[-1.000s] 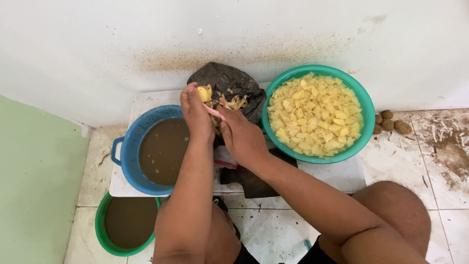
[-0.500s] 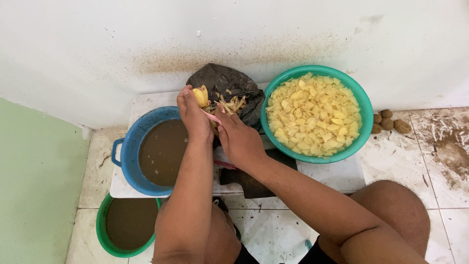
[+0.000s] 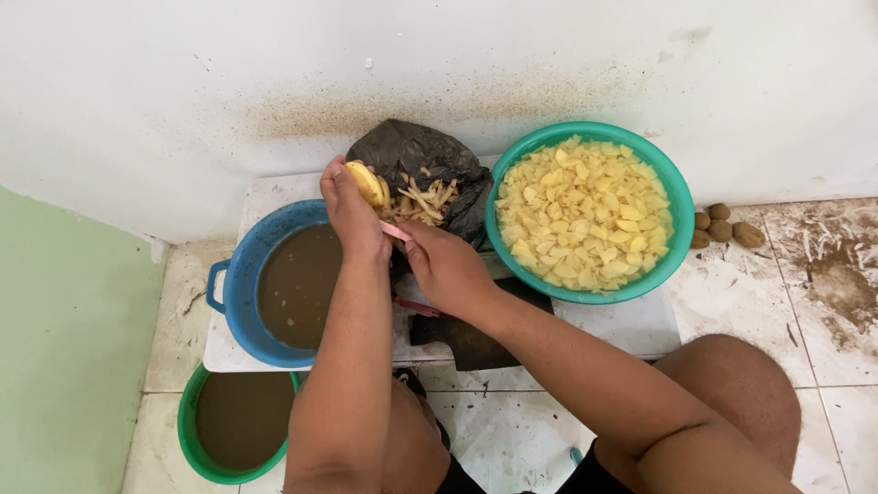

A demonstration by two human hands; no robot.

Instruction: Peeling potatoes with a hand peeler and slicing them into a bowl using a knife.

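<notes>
The left hand (image 3: pixel 349 209) pinches a peeled yellow potato (image 3: pixel 366 183) between its fingertips, held above a black bag (image 3: pixel 430 155) heaped with peelings (image 3: pixel 421 199). The right hand (image 3: pixel 448 265) is closed around a pink-handled peeler (image 3: pixel 396 232), just beside the potato. A blue pot (image 3: pixel 240 274) of brown water sits left, a green bowl (image 3: pixel 681 210) of potato pieces right, and whole potatoes (image 3: pixel 727 229) lie on the floor.

A home kitchen corner at floor level: against the stained white wall (image 3: pixel 183 82), a green bowl of cut potato (image 3: pixel 585 212), beside it a black peel bag (image 3: pixel 422 155), on dirty floor tiles (image 3: pixel 823 284).
</notes>
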